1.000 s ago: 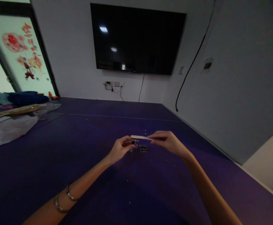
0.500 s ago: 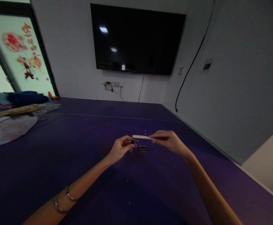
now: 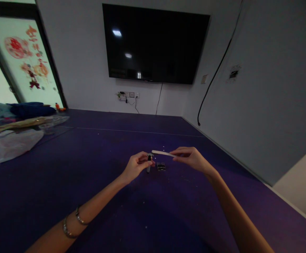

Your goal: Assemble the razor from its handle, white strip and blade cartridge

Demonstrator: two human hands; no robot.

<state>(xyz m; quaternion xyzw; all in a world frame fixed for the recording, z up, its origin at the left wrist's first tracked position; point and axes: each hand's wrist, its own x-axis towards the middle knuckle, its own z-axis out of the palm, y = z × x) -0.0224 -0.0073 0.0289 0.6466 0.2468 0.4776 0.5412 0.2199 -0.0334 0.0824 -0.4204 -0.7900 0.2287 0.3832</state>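
My left hand (image 3: 138, 166) grips a razor (image 3: 149, 164) upright, its small T-shaped head on top and a dark grey handle below the fingers. In my right hand (image 3: 191, 159), thumb and fingertips pinch a slim white stick (image 3: 161, 153). Its rounded far end points left, close above and beside the razor's head. A small gap seems to part the two. Beneath them, a small black and silvery piece (image 3: 161, 166) lies on the dark purple surface (image 3: 132, 214). Its kind is too small to make out.
White specks dot the surface around my hands. At the left lie clear plastic wrapping (image 3: 13, 146) and folded blue cloth (image 3: 32, 109). A black cable (image 3: 214, 77) hangs down the right wall. A television (image 3: 154, 44) is mounted on the far wall.
The white stick's rounded end has shifted slightly right and up, off the razor's head. Both hands keep their grips, and the view has moved a little.
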